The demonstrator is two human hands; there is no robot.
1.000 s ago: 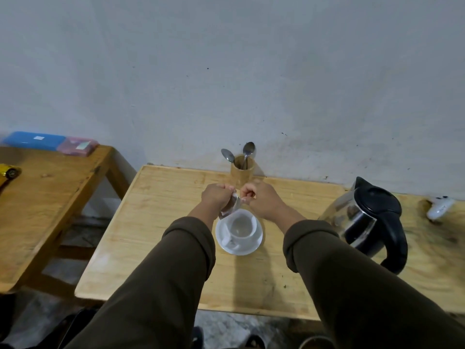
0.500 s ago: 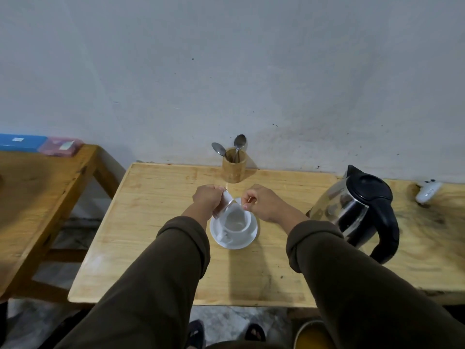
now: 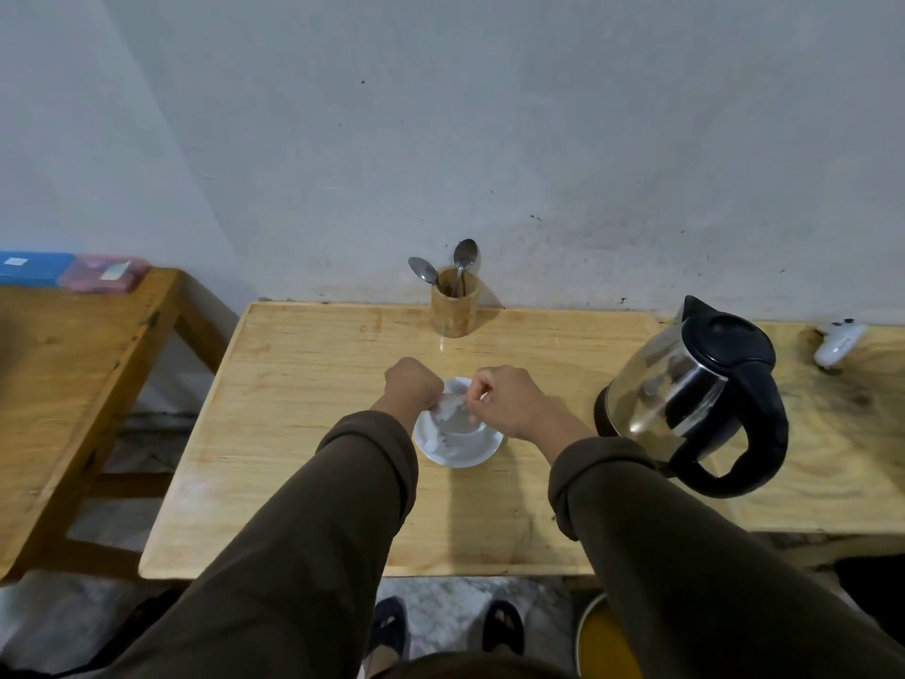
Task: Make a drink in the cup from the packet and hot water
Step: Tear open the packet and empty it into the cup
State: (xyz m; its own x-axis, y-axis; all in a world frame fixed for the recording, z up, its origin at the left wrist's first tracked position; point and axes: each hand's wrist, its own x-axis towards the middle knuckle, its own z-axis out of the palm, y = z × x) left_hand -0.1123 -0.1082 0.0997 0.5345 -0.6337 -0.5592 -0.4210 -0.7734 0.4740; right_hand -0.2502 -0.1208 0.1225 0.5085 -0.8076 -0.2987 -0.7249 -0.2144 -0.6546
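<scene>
A white cup (image 3: 460, 426) stands on a white saucer (image 3: 482, 455) in the middle of the wooden table (image 3: 303, 409). Just above the cup, my left hand (image 3: 414, 389) and my right hand (image 3: 509, 401) both pinch a small white packet (image 3: 453, 401), one at each end. The packet is crumpled and partly hidden by my fingers. I cannot tell what is inside the cup. A kettle (image 3: 695, 399) with a steel and glass body, a black lid and a black handle stands to the right of the cup.
A wooden holder (image 3: 453, 306) with two spoons (image 3: 463, 259) stands at the back by the wall. A white object (image 3: 838, 343) lies at the far right. A second wooden table (image 3: 63, 374) to the left carries blue and pink boxes (image 3: 73, 271).
My hands have come down closer to the cup and drawn slightly apart with the packet between them. The camera has tilted down, so the table sits lower in view.
</scene>
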